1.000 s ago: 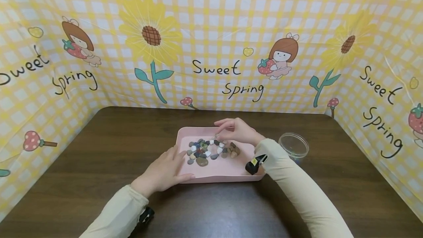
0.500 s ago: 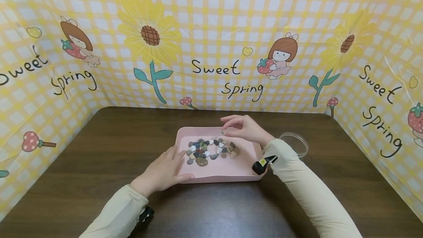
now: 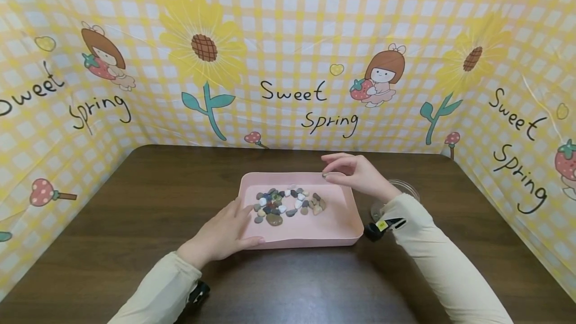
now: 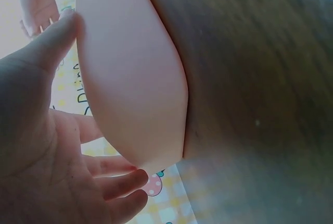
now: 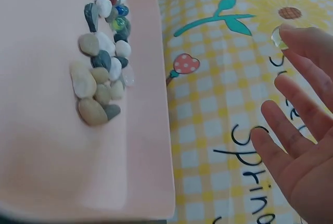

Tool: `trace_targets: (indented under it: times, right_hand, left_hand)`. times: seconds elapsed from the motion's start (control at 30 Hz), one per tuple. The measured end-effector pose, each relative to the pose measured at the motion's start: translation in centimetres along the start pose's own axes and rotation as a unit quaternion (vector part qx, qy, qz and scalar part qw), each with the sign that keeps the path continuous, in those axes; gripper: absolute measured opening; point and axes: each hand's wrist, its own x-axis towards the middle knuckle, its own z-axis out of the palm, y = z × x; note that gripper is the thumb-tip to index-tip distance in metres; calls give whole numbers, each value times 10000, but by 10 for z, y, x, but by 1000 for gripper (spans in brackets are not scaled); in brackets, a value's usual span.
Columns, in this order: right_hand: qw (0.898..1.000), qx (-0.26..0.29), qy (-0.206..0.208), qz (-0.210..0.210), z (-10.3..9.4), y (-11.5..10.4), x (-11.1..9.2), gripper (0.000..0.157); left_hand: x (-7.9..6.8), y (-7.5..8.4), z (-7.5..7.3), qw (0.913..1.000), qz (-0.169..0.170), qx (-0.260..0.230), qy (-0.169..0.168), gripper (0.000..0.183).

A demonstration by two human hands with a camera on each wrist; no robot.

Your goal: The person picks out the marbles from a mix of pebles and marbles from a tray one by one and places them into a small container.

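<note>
Your left hand (image 3: 220,233) lay with relaxed, spread fingers over the left end of a pink, rectangular, shallow tray (image 3: 333,226), its thumb at the near rim. Your right hand (image 3: 362,174) pinched a clear, rounded, glass-like bead (image 5: 276,37) between thumb and index finger, the other fingers held apart. You had the bead by the tray's far rim, right of centre, beyond and to the right of most of the mixed grey, white and tan pebbles (image 3: 275,211). The tray's long axis ran left to right on the dark brown wooden counter (image 3: 121,214). Your left fingertips were just beside the leftmost pebbles; your right hand was nearer a clear, round dish (image 3: 410,189), partly hidden behind your cream sleeve (image 3: 450,259).

Half a second earlier, your right hand was farther left, and less of the dish was covered. Your left hand and the pebbles looked unmoved.
</note>
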Motion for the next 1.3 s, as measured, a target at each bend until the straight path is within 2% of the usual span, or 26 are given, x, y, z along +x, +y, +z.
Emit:
trace_targets:
  times: [0.37,0.8,1.07,1.3]
  right_hand:
    - [9981,-55,454,421,-22,3,-31,25]
    - [9916,-460,1190,189,-48,23,-72,23]
    - [9857,-417,1630,-116,-51,41,-92,22]
    - [9764,-645,2061,-40,-56,49,-104,21]
  left_hand:
    - [2,0,0,10000,11,-35,-34,82]
    - [1,0,0,9999,1,-138,-82,82]
    - [0,1,-2,9994,-120,-233,-216,82]
    - [0,1,-1,9990,-213,-289,-269,81]
